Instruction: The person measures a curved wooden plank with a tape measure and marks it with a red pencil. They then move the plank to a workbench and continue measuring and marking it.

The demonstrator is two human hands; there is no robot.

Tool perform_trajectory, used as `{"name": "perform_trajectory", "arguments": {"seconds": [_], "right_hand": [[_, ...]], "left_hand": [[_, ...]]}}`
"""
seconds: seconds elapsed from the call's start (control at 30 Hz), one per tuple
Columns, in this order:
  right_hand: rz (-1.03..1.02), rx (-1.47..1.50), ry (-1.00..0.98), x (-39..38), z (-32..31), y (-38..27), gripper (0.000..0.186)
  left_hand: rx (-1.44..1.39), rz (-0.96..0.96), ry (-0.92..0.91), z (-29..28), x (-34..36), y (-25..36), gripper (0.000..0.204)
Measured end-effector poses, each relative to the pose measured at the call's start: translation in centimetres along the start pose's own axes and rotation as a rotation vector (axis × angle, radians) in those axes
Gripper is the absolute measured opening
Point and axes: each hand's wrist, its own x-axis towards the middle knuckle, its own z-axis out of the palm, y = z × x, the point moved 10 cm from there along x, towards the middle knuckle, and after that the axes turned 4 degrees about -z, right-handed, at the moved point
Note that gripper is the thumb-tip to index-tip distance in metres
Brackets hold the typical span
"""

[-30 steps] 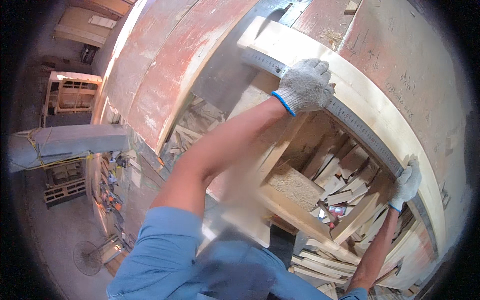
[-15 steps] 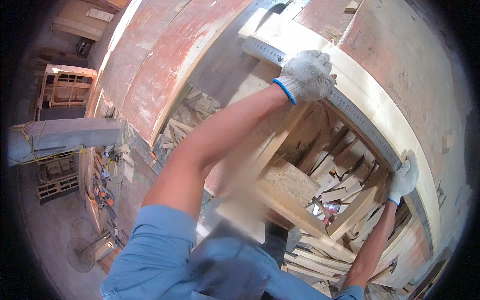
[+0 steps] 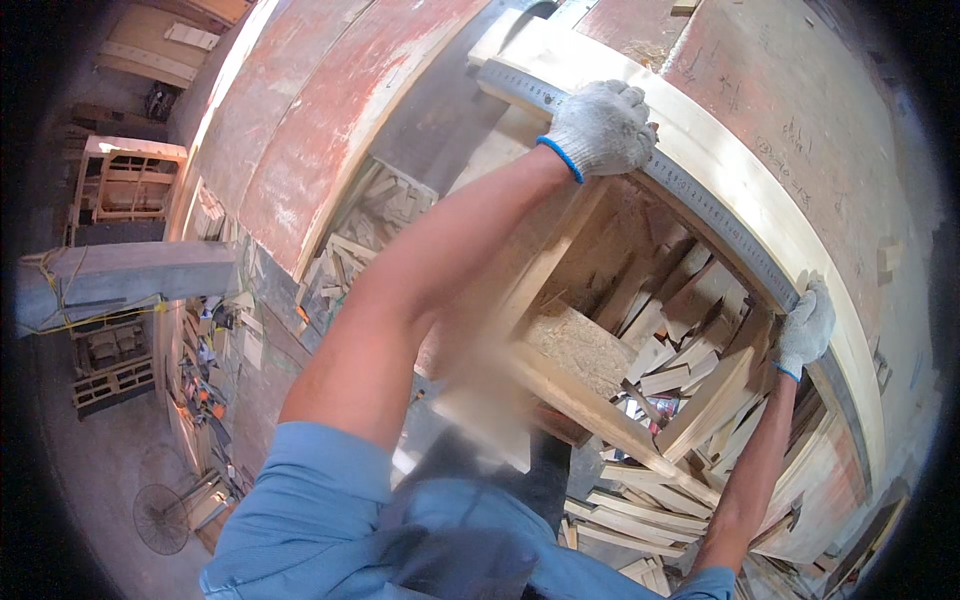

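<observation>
A long steel ruler (image 3: 700,205) with dark marks lies along the near edge of a pale wooden board (image 3: 740,160). Toward the ruler's left end, my left hand (image 3: 603,128) in a white knit glove with a blue cuff has its fingers curled over it. A small reddish-brown tip shows by those fingers; I cannot tell what it is. My right hand (image 3: 806,328), gloved alike, is closed around the ruler farther right, at the board's edge. Both arms reach forward over an open wooden frame (image 3: 590,405).
Wood offcuts (image 3: 680,365) fill the space inside and below the frame. Worn reddish panels (image 3: 320,130) lie on the left and beyond the board. A grey beam (image 3: 140,280) with yellow cord juts in at left, above a round fan (image 3: 161,518) on the floor.
The whole view has shifted slightly. Both hands keep their places on the ruler, and the ruler stays along the board.
</observation>
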Motion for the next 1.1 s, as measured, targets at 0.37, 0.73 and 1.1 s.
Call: {"name": "perform_trajectory", "arguments": {"seconds": [0.37,0.73,1.1], "right_hand": [[0.086,0.044,-0.116,1.1,1.6,1.7,0.035],[0.156,-0.053,-0.414,8.5,6.9,8.8,0.049],[0.227,-0.064,-0.369,9.1,7.6,9.0,0.051]], "left_hand": [[-0.026,0.039,-0.03,1.1,0.9,-0.5,0.024],[-0.161,-0.116,-0.103,-0.8,1.3,-0.7,0.027],[-0.175,-0.173,-0.126,-1.0,1.0,-0.9,0.029]]}}
